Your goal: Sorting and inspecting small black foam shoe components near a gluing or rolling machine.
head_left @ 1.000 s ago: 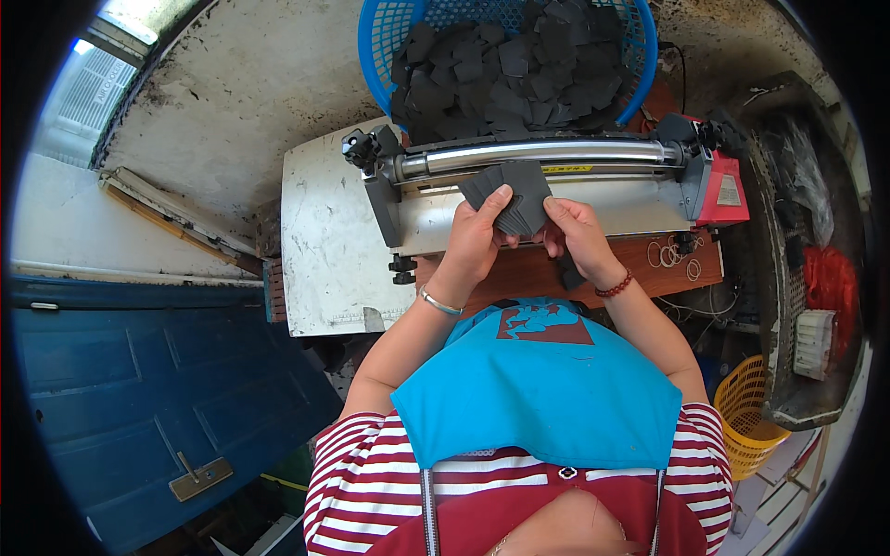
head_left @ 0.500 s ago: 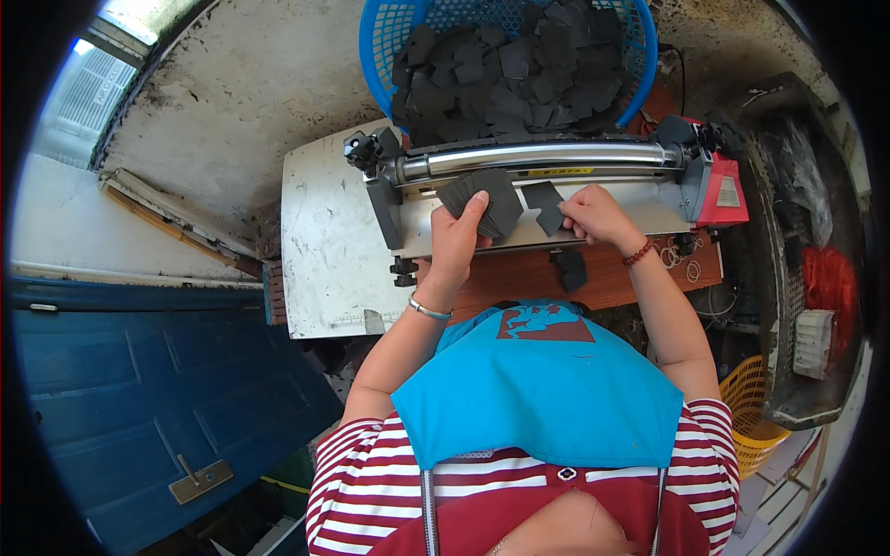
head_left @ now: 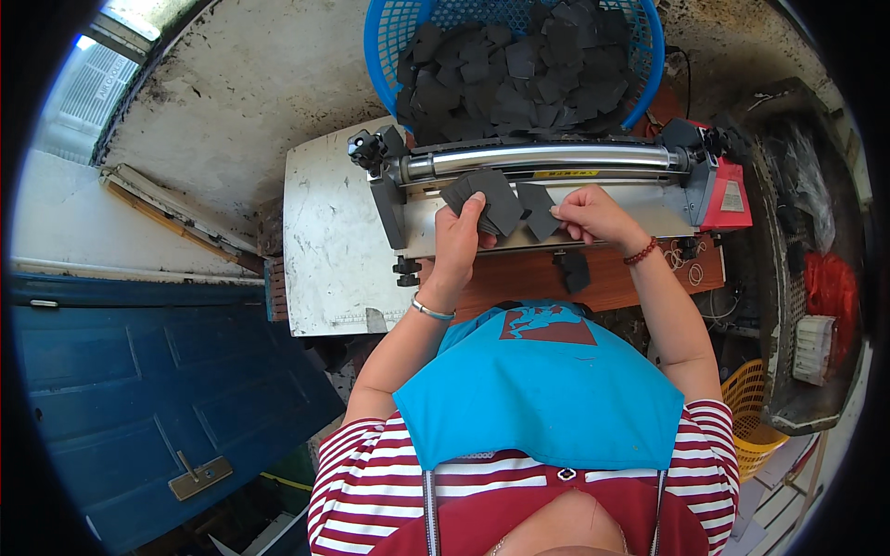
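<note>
My left hand (head_left: pixel 458 239) is closed round a fanned stack of flat black pieces (head_left: pixel 494 199), its thumb pressed on top. Between the fingertips of my right hand (head_left: pixel 593 216) is pinched one loose black piece (head_left: pixel 538 212), close to the stack's right side. Both hands are over the metal plate (head_left: pixel 640 211) of a roller machine. Its shiny roller (head_left: pixel 547 158) runs crosswise just beyond them. Below the plate's front edge, some dark pieces (head_left: pixel 574 271) show against the brown wooden board.
A blue plastic basket (head_left: pixel 373 56) heaped with black pieces stands behind the machine. To the left lies a worn white tabletop (head_left: pixel 324 222). The machine's red end housing (head_left: pixel 729 196) is at the right, with rubber bands (head_left: pixel 695 274) near it. A yellow basket (head_left: pixel 756 454) stands lower right.
The single piece in my right hand has shifted slightly left and turned, coming nearer the stack. My left hand keeps its hold on the stack. The whole view has moved a little.
</note>
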{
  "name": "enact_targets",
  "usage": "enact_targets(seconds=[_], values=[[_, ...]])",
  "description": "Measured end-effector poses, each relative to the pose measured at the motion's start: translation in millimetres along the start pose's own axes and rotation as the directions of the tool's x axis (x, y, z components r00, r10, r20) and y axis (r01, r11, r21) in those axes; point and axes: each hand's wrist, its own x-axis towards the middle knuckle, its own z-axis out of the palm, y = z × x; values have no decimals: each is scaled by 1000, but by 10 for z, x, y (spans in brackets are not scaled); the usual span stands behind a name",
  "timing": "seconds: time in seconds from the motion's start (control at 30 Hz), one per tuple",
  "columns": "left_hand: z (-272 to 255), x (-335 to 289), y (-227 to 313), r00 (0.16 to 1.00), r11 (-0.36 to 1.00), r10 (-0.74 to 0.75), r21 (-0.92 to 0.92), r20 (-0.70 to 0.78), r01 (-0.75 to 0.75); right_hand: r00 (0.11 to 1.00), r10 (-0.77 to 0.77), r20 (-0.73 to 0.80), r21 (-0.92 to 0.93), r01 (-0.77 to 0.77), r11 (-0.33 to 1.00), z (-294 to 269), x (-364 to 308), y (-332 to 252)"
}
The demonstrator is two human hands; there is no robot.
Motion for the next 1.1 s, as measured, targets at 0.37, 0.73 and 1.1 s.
enact_targets(seconds=[0.37,0.73,1.1], values=[[108,6,-45,997,998,-57,22,61,55,993,-118,-19,-114,116,987,307,47,-90],[-6,18,-70,1000,995,21,96,20,-23,980,49,-194,-429,-130,894,-5,132,-70],[-16,11,-64,997,998,-41,-36,66,43,1000,-25,-5,5,25,1000,152,45,-55]])
